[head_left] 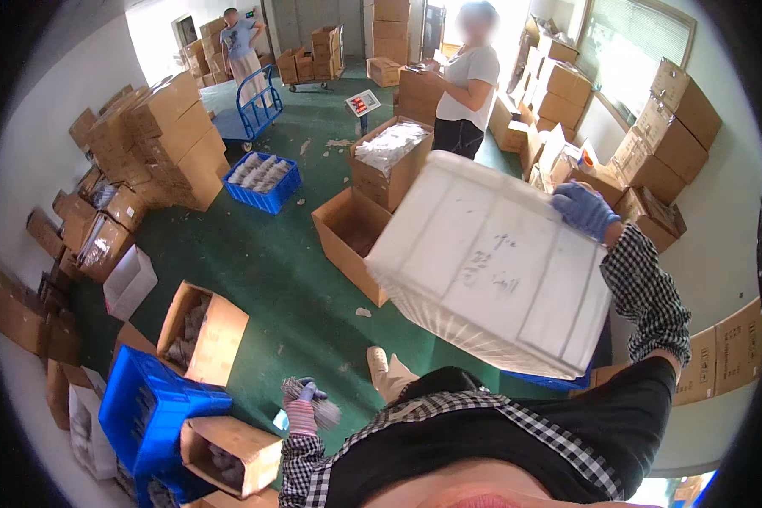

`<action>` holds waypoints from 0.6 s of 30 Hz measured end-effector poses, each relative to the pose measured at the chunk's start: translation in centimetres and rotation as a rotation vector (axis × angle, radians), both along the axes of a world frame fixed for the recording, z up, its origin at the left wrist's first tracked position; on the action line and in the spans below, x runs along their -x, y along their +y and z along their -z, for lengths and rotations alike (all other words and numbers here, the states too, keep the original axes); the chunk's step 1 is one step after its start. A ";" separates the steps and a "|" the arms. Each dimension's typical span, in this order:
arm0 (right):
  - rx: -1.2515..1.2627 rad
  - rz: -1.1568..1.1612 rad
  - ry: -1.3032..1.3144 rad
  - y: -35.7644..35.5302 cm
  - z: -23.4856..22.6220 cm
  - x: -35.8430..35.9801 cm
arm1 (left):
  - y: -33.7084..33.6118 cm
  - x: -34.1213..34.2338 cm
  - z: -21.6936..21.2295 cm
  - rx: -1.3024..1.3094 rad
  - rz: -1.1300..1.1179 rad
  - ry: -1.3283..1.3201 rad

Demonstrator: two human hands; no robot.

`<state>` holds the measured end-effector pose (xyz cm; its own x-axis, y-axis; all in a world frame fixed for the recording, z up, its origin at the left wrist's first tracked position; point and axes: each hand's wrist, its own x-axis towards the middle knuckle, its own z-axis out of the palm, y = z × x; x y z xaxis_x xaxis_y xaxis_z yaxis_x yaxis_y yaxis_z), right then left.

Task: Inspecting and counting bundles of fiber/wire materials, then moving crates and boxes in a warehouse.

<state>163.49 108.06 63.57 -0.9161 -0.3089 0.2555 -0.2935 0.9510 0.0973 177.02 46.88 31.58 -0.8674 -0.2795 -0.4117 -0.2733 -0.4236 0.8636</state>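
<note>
A large white plastic crate (491, 262), with dark handwriting on the face turned toward me, hangs tilted in front of my body on the right. My right hand (586, 210), in a blue-grey glove, is closed over its upper right edge. Low on the left, my left hand (303, 406), also gloved, grips a small bundle of thin grey pieces (325, 411); their kind I cannot make out. Nearest to that hand stands a cardboard box (258, 453) with grey items inside. Whatever the crate contains is hidden from this view.
Blue plastic crates (131, 394) and an open carton (229, 339) stand at my left. Beyond the white crate are an open carton (334, 216) and one filled with white pieces (364, 182). Further off are a blue crate (271, 199), a blue trolley (237, 127) and two people.
</note>
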 end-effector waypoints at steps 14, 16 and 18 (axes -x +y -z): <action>0.668 -0.582 -0.634 -25.1 2.8 27.1 | -12.4 15.1 2.0 -0.065 -0.340 0.004; 1.351 -0.451 -1.063 -28.3 3.2 29.7 | -16.7 16.5 7.0 -0.033 -0.332 -0.077; 0.665 -0.531 -0.582 -31.9 1.0 31.1 | -20.0 19.0 6.6 0.610 0.150 0.022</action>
